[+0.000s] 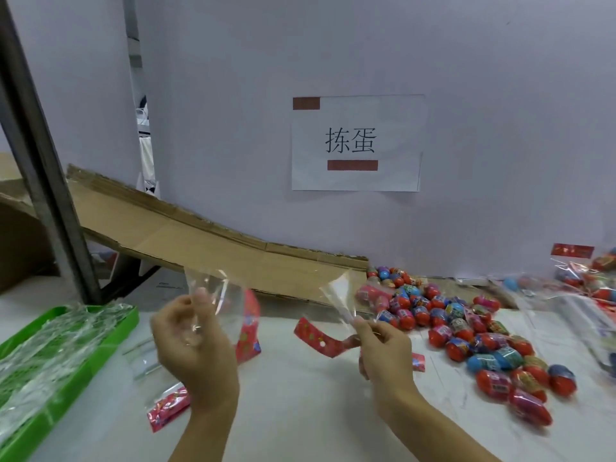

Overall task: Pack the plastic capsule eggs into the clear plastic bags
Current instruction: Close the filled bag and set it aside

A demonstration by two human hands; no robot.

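Head view, with the wall sign (356,143) as landmark. Far down-left of it, a green tray (83,371) heaped with clear film sits on the white surface (300,411). Below-left of the sign, left hand (193,341) pinches a clear plastic bag (213,291) with a red header. Directly below the sign, right hand (383,348) pinches a second clear bag (336,295). Below-right of the sign, capsule eggs (466,331) lie loose; farther right, filled bags (586,278).
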